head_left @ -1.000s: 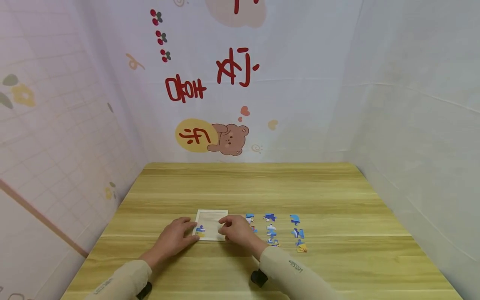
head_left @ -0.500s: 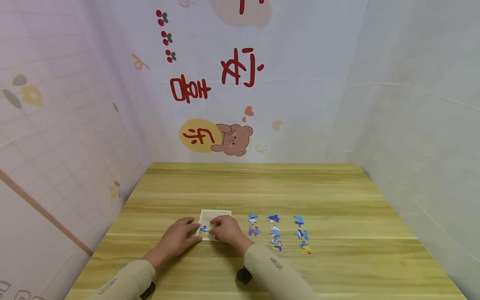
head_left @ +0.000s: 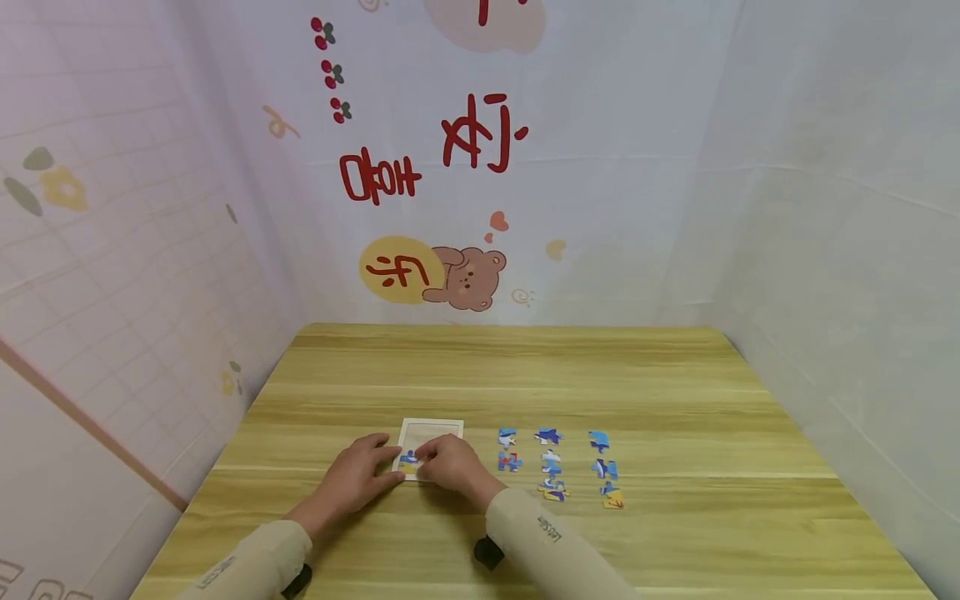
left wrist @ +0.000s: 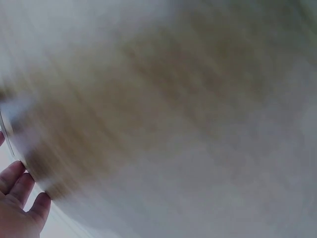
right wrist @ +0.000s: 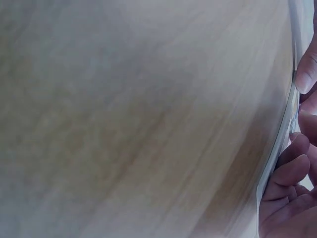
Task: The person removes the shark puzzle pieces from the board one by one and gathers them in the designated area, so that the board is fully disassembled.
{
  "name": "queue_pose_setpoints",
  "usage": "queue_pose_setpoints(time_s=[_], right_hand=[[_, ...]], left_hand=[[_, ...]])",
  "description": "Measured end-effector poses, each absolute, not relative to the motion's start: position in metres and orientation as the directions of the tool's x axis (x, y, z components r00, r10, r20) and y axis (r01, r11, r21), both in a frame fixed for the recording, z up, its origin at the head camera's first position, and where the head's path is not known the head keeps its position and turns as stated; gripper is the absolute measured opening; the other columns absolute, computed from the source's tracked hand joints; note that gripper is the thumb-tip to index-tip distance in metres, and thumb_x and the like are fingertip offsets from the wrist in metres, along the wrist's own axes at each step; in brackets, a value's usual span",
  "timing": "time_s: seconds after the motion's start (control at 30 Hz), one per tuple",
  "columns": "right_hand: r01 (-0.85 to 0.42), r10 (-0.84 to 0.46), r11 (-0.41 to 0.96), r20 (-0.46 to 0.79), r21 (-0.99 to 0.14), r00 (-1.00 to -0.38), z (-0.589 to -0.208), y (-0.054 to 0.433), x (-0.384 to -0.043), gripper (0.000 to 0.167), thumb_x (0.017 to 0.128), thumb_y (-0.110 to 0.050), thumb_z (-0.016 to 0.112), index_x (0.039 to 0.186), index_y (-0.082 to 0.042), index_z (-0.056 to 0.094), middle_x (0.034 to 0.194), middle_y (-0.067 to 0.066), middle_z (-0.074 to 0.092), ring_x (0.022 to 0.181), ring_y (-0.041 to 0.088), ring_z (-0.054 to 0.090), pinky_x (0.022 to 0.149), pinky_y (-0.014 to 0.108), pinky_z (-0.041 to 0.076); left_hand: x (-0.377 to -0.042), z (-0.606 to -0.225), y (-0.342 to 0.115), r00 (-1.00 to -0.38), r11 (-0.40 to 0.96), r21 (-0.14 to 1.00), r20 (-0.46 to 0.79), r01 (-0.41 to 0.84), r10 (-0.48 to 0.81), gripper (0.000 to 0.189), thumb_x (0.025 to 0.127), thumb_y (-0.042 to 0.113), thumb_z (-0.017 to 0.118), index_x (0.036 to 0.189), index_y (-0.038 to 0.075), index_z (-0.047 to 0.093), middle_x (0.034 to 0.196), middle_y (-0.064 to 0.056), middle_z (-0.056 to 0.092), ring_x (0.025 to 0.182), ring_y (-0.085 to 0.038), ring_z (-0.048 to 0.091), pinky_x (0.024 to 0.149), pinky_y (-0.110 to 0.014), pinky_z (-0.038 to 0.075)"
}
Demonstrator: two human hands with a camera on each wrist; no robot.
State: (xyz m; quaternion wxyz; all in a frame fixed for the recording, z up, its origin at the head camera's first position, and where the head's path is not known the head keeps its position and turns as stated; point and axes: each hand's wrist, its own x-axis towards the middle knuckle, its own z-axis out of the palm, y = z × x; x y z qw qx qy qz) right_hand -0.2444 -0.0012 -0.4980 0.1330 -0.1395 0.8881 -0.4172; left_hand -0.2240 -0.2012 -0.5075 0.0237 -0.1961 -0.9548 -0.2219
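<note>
A small white jigsaw tray (head_left: 435, 422) lies flat on the wooden table, with puzzle pieces (head_left: 408, 467) in blue and yellow at its lower left. My left hand (head_left: 356, 477) rests at the tray's left side, its fingertips along the rim and thumb by the near corner. Over the near part of the tray, my right hand (head_left: 452, 462) has thumb and index finger together beside those pieces, pinching a puzzle piece that its fingers mostly hide. In the left wrist view, the left fingertips (left wrist: 45, 196) touch the tray's edge. The right wrist view shows curled right fingers (right wrist: 292, 171) at the edge.
Right of the tray, several loose puzzle pieces (head_left: 551, 463) lie spaced out in columns on the wooden table (head_left: 675, 400). White printed cloth walls (head_left: 600, 208) enclose the table at the back and sides.
My right hand has moved left from the tray's right edge to beside the pieces inside, then settled slightly further left. The left hand stays at the rim. The head view shifted slightly.
</note>
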Motion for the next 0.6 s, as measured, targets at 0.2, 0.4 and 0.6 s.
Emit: queue_pose_setpoints(time_s=[0.2, 0.4, 0.6], right_hand=[[-0.122, -0.348, 0.578, -0.108, -0.807, -0.931, -0.4996, -0.003, -0.244, 0.019, 0.081, -0.006, 0.076, 0.101, -0.007, 0.077, 0.081, -0.006, 0.06, 0.073, 0.009, 0.051, 0.07, 0.027, 0.045], [-0.07, -0.297, 0.481, -0.087, -0.874, -0.951, -0.4986, -0.0064, -0.241, 0.014, 0.081, -0.002, 0.077, 0.095, -0.003, 0.075, 0.077, -0.005, 0.065, 0.067, 0.007, 0.055, 0.061, 0.023, 0.048], [-0.069, -0.27, 0.477, -0.071, -0.876, -0.96, -0.4995, -0.0098, -0.2397, 0.01, 0.082, -0.001, 0.075, 0.092, -0.004, 0.074, 0.07, -0.006, 0.064, 0.057, 0.005, 0.055, 0.054, 0.022, 0.047]], left_hand=[[-0.2238, -0.508, -0.2026, -0.923, 0.828, 0.412, 0.125, 0.381, 0.363, 0.044, 0.088, 0.032, 0.076, 0.121, 0.004, 0.071, 0.132, -0.025, 0.056, 0.123, -0.043, 0.052, 0.1, -0.059, 0.041], [-0.2235, -0.5084, -0.2026, -0.921, 0.819, 0.422, 0.136, 0.388, 0.366, 0.044, 0.088, 0.033, 0.076, 0.121, 0.003, 0.07, 0.132, -0.025, 0.056, 0.123, -0.044, 0.051, 0.1, -0.059, 0.041], [-0.2236, -0.5096, -0.2022, -0.919, 0.819, 0.419, 0.142, 0.392, 0.368, 0.044, 0.089, 0.032, 0.075, 0.121, 0.003, 0.07, 0.132, -0.025, 0.056, 0.124, -0.043, 0.051, 0.1, -0.059, 0.041]])
